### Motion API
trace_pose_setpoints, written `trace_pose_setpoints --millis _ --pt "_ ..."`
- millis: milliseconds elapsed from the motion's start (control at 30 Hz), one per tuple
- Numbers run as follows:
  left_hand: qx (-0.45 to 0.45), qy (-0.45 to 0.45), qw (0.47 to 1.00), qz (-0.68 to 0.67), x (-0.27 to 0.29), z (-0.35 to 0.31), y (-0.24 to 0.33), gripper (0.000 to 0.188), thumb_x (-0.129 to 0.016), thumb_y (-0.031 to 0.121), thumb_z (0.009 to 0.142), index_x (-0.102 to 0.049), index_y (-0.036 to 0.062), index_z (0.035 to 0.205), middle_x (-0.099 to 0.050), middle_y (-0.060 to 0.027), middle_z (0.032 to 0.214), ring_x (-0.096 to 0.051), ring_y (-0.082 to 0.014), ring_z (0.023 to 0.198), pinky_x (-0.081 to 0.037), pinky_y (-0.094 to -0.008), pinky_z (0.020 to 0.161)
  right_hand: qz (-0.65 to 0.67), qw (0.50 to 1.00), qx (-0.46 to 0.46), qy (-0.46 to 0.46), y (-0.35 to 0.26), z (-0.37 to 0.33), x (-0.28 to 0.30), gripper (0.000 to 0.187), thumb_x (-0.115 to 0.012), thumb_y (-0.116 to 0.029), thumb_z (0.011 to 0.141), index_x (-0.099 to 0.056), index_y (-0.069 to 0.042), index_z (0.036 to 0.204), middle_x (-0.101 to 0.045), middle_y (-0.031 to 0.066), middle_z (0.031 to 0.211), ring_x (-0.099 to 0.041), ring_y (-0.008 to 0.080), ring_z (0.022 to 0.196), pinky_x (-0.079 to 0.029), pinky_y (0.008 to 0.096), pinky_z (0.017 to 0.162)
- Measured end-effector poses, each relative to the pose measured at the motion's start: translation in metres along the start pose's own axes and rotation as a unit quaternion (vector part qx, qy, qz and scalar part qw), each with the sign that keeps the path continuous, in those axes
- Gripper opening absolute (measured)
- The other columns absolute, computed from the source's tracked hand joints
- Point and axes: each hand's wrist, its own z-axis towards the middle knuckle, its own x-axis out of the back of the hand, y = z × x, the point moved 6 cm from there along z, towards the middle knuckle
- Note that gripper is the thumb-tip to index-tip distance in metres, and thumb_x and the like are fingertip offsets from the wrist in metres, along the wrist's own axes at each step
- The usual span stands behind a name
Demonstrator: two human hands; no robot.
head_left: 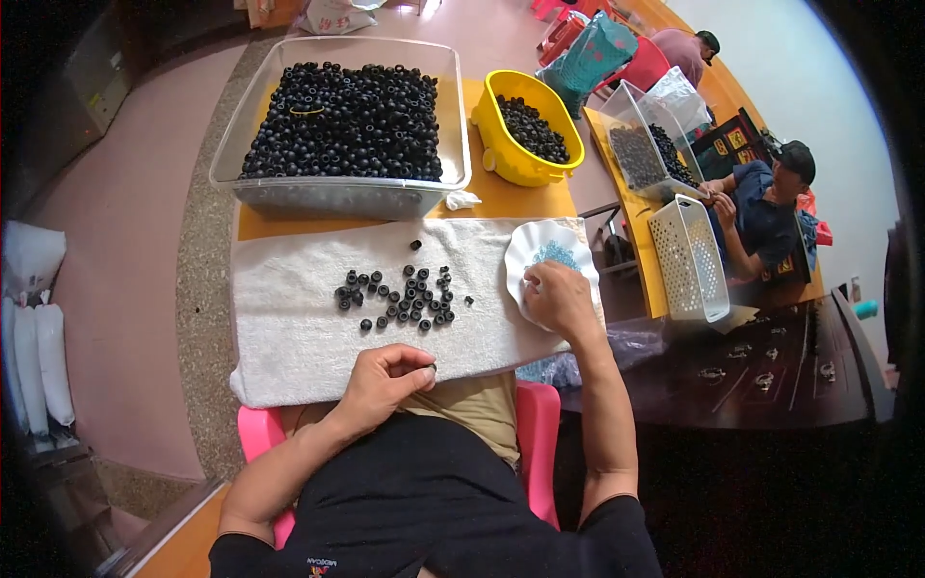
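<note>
I watch the left hand [390, 387] pinch a black bead [432, 367] near the edge of the towel [289, 352], where slackening could drop it. Beyond, the right hand [561, 299] is over the white dish [520, 249] of blue bits [556, 252], its hold unclear; a bump might spill them.

This looks like a small workshop. A clear tub [342, 197] and a yellow tub [528, 171] hold heaps of small black parts [352, 125], and a co-worker [756, 212] is at another table [636, 249].
</note>
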Motion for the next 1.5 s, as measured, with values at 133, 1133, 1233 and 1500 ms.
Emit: trace_pose_setpoints --millis 133,1133,1233,1500 --pt "-0.003 0.000 1.000 -0.004 -0.001 0.000 0.001 0.017 -0.067 0.000 0.087 -0.063 -0.0044 0.103 -0.069 -0.0097 0.090 -0.066 -0.0147 0.082 -0.055 -0.0278 0.077 0.051 0.999 -0.003 0.008 0.002 -0.004 0.006 0.012 -0.065 -0.006 0.073 -0.069 -0.004 0.084 -0.066 0.0140 0.082 -0.065 0.0338 0.080 -0.051 0.0398 0.071" --pt "0.019 -0.033 0.994 -0.104 -0.008 0.001 0.010 0.015 -0.066 0.004 0.088 -0.063 -0.0027 0.101 -0.068 -0.0088 0.089 -0.067 -0.0151 0.081 -0.055 -0.0286 0.077 0.591 0.775 -0.104 -0.198 -0.083 -0.063 -0.051 0.011 -0.072 -0.002 0.083 -0.069 0.003 0.093 -0.067 0.0064 0.084 -0.064 0.0104 0.075 -0.051 0.0230 0.066" --pt "0.016 -0.052 0.994 -0.092 -0.010 0.001 0.009 0.015 -0.066 0.003 0.088 -0.062 -0.0025 0.101 -0.067 -0.0089 0.091 -0.067 -0.0153 0.082 -0.055 -0.0286 0.077 0.629 0.745 -0.084 -0.203 -0.094 -0.065 -0.053 0.013 -0.072 -0.006 0.085 -0.070 0.003 0.094 -0.069 0.0075 0.084 -0.066 0.0126 0.079 -0.053 0.0251 0.073" --pt "0.020 -0.071 0.991 -0.113 -0.011 0.000 0.009 0.014 -0.066 0.003 0.088 -0.058 -0.0008 0.099 -0.065 -0.0084 0.094 -0.066 -0.0155 0.084 -0.055 -0.0282 0.078 0.672 0.703 -0.109 -0.204 -0.100 -0.070 -0.056 0.012 -0.071 -0.004 0.086 -0.069 0.004 0.094 -0.065 0.0101 0.090 -0.068 0.0179 0.081 -0.054 0.0274 0.075"
